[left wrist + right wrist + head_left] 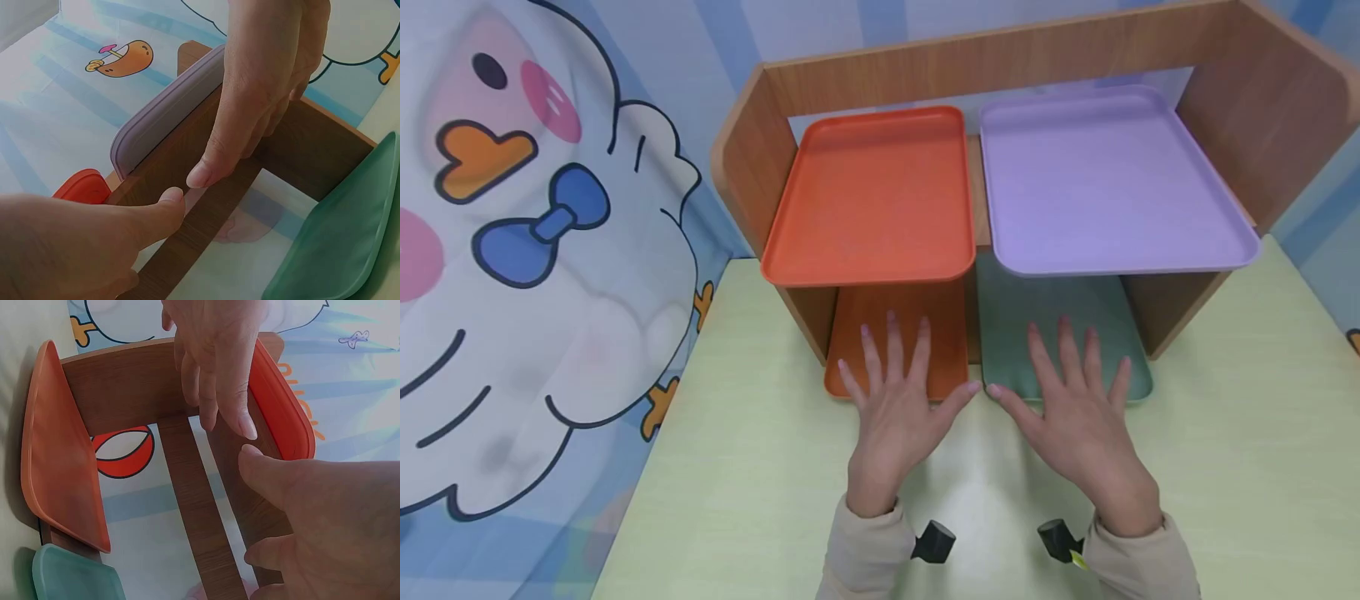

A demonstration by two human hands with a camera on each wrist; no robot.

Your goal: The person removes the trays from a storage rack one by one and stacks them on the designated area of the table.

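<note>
Both hands hover side by side before a wooden shelf, fingers spread, holding nothing. My left hand (897, 421) has its fingertips in front of the lower orange tray (895, 317). Fingers of my right hand (1078, 421) overlap the green tray (1052, 308) in the head view. The two thumbs point at each other with a small gap between them. On the upper level lie a red-orange tray (872, 200) at left and a lavender tray (1105, 175) at right. All four surfaces look bare where visible; the back of the lower trays is hidden under the upper ones.
The wooden shelf (1000, 62) has side walls, a back rail and a middle divider. It stands on a pale table (737, 467) against a blue-striped backdrop with a cartoon duck (550, 333) at left. Black wrist cameras (936, 542) sit at both beige sleeves (868, 546).
</note>
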